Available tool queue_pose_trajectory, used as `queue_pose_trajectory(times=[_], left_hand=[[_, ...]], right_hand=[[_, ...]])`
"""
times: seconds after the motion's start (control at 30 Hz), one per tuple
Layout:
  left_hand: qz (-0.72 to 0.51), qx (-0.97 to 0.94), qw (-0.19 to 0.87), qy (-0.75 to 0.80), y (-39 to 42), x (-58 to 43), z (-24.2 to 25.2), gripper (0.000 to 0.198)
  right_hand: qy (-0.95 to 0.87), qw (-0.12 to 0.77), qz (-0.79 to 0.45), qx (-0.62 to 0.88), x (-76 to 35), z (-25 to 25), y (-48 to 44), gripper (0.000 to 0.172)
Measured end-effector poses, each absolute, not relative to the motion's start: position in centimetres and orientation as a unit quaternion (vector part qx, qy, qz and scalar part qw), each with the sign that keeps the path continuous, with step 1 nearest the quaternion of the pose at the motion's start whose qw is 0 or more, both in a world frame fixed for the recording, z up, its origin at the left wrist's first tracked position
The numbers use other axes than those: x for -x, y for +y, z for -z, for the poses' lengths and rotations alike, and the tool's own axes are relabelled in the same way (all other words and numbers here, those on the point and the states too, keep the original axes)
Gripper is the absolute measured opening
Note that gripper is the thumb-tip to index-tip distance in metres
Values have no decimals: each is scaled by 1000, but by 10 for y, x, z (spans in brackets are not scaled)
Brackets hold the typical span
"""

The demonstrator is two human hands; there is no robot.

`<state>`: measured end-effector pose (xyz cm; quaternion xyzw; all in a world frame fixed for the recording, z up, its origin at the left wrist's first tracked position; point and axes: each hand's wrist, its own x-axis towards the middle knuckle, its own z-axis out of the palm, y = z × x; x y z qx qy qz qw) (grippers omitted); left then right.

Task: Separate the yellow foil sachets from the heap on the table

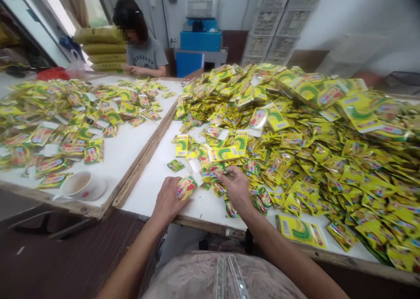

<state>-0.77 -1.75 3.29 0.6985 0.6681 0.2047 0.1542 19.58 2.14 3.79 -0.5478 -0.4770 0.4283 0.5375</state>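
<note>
My left hand (pixel 169 199) is closed round a small yellow printed box (pixel 186 188) with a red and green picture, held near the table's front edge. A pale flap seems to stand out at its right end. To the right, my right hand (pixel 236 189) pinches a small green-and-red sachet (pixel 212 172) just above the table. Close by lie a green sachet (pixel 175 165), a yellow box standing up (pixel 181 145) and more flat boxes (pixel 225 153). Under my right wrist are further sachets (pixel 262 200), partly hidden by the arm.
A large heap of yellow sachets (pixel 315 159) covers the right side, with boxes on top. On the left table, many filled-looking packs (pixel 72 148) lie beside a white cup (pixel 78 186). A wooden rim (pixel 144 152) divides the tables. Another person (pixel 146 54) sits at the far side.
</note>
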Motion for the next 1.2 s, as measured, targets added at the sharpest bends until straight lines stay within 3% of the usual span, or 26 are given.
queue_pose_trajectory(times=[0.23,0.47,0.63,0.83,1.07,1.2], left_hand=[[-249,-730,165,614,-32,3,-27,54],[-264,-716,194,616,-46,11,-35,66],[-321,-652,259,636,-50,8,-39,68],[-425,-451,509,598,-45,-1,-29,38],[-471,-457,466,593,-41,-16,-29,32],[-460,-424,550,553,-38,-21,-35,44]], right_hand=[[-533,433,-519,509,-196,-32,26,37],[-581,350,-593,434,-202,-56,33,44],[-644,336,-540,425,-198,-67,38,35],[-631,339,-559,417,-193,-71,35,30],[-685,317,-483,444,-200,-72,35,25],[-738,278,-447,422,-203,-78,36,16]])
